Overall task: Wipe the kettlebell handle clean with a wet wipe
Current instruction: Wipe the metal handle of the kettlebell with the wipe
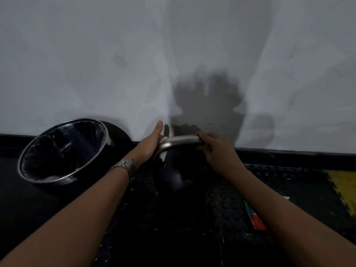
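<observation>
A black kettlebell [173, 176] stands on the dark studded floor mat near the wall. Its silver handle [180, 142] arches across the top. My left hand [151, 143] holds a white wet wipe [163, 138] against the left bend of the handle, thumb stretched up toward the wall; most of the wipe is hidden under the palm. My right hand [213, 149] grips the right end of the handle with curled fingers.
A round black bin [63, 151] with a chrome rim and a dark liner stands to the left against the wall. A red and teal packet [254, 218] lies on the mat under my right forearm. A yellow mat tile [342, 187] sits at far right.
</observation>
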